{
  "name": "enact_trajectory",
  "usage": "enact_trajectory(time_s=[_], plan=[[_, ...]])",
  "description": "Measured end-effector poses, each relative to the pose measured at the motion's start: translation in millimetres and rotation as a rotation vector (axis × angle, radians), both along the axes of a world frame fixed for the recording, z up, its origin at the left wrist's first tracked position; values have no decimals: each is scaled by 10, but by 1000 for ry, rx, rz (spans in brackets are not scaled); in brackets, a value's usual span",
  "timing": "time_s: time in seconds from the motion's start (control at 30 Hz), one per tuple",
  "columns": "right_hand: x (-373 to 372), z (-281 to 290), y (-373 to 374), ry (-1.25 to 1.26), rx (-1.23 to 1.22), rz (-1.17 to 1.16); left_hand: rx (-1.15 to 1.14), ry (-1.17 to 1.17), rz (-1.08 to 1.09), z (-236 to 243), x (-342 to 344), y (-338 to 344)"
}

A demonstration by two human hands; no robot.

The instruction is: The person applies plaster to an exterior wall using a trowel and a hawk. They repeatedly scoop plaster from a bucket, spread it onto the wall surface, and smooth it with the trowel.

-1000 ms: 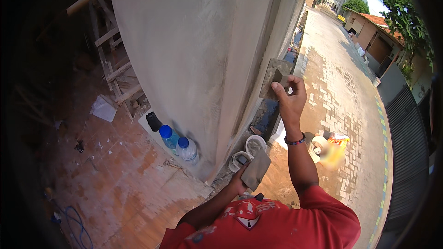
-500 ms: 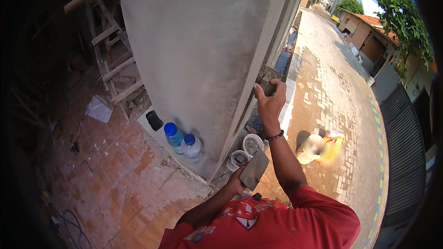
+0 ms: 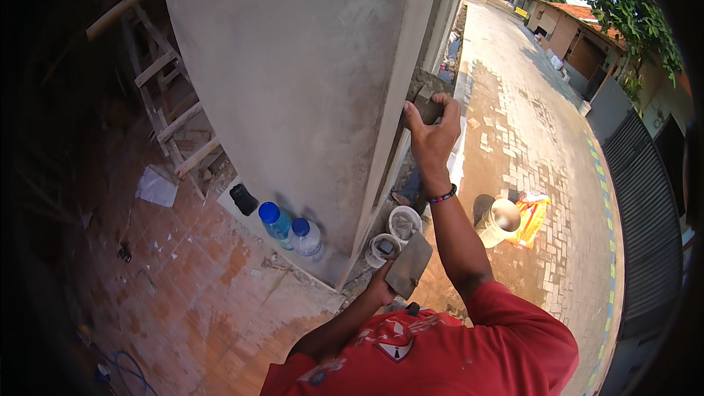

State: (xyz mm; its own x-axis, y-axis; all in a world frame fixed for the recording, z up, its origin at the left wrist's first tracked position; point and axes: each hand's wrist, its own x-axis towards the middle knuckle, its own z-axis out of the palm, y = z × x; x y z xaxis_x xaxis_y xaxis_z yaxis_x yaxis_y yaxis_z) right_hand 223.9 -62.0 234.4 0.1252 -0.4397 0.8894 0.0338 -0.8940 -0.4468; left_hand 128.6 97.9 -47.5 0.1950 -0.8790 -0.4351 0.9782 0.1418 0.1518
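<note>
My right hand (image 3: 437,143), with a beaded bracelet at the wrist, is raised to the narrow edge of a grey plastered wall (image 3: 293,66). Its thumb and fingers curl round a small grey-brown, block-like piece (image 3: 427,106), pressed against or very near that edge; the hand partly hides it. Lower down, my left hand (image 3: 380,287) grips a flat grey rectangular board (image 3: 409,265) by its near-left side, holding it tilted in front of my chest. Just beyond the board are two white buckets, one (image 3: 404,224) with grey contents and the other (image 3: 382,248) with a dark object inside.
Two blue-capped bottles (image 3: 276,224) (image 3: 306,238) and a black item (image 3: 243,199) stand or lie at the wall's foot. A wooden ladder-like frame (image 3: 172,95) leans at left. On the paved street (image 3: 565,147) are a pale bucket (image 3: 499,221) and an orange-yellow sack (image 3: 532,221).
My right hand has moved a little up along the wall edge with its piece. The board in my left hand has shifted slightly and turned more upright. The view has shifted a little.
</note>
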Motion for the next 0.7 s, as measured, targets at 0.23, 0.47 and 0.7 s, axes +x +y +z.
enact_trajectory(time_s=[0.23,0.47,0.7], plan=[[-460,-902,-351,27,202,191,-28,73,-101,-132,80,-16],[-274,-255,-789,-39,109,501,53,63,-57,-74,67,-122],[157,345,-683,-110,-80,525,16,108,22,-247,-48,-353]])
